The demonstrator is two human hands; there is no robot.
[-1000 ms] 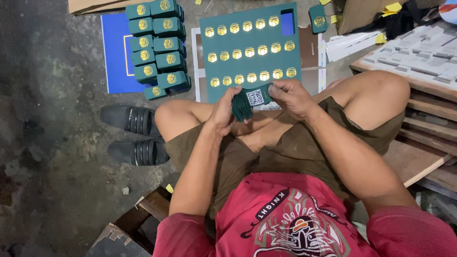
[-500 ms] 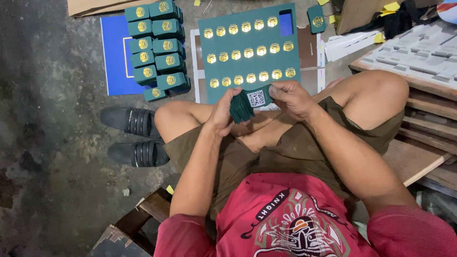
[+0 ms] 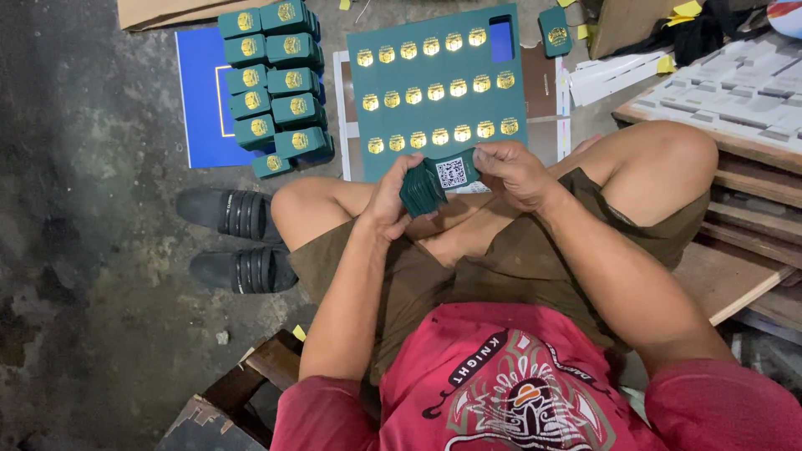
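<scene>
Nothing moved — both hands' grip (image 3: 451, 179) closed on green card stack (image 3: 430, 185).

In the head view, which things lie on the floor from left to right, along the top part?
Blue sheet → stacks of small green cards → large green sheet with gold emblems → single green card → white moulded trays.

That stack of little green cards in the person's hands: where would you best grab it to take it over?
Probably by the two long edges of the stack of green cards, pinched across its thickness from above. The left hand cups one end and the right hand holds the other, so the middle is the free part. Squeezing the whole thickness should keep the loose cards from fanning.
</scene>
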